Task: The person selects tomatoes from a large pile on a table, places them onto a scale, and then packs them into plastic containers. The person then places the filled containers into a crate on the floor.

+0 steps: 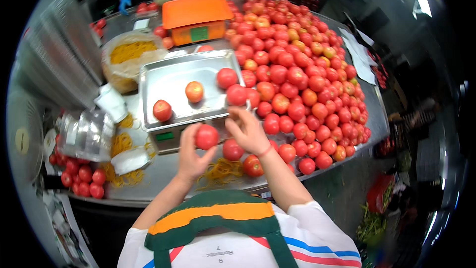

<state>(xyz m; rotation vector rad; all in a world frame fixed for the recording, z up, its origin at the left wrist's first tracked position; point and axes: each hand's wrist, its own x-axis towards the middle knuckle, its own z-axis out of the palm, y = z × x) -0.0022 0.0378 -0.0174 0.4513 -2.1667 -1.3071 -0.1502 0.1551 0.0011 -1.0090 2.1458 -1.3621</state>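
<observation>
My left hand (190,158) grips a red tomato (206,137) in front of the digital scale (171,143). My right hand (248,134) is empty, fingers apart, just below a tomato (236,95) at the right rim of the scale's metal tray (174,74); whether its fingertips touch that fruit I cannot tell. Inside the tray lie an orange-red tomato (194,92) and a redder one (162,110). Another tomato (227,78) is at the tray's right side. Between my wrists, a tomato (232,150) rests on the metal table (167,182).
A large heap of tomatoes (297,74) covers the table's right side. Beyond the tray stands an orange scale (197,11). Leftward are a bag of yellow rubber bands (132,52), stacked clear containers (87,134) and bunched tomatoes (85,178). Two people work across the table.
</observation>
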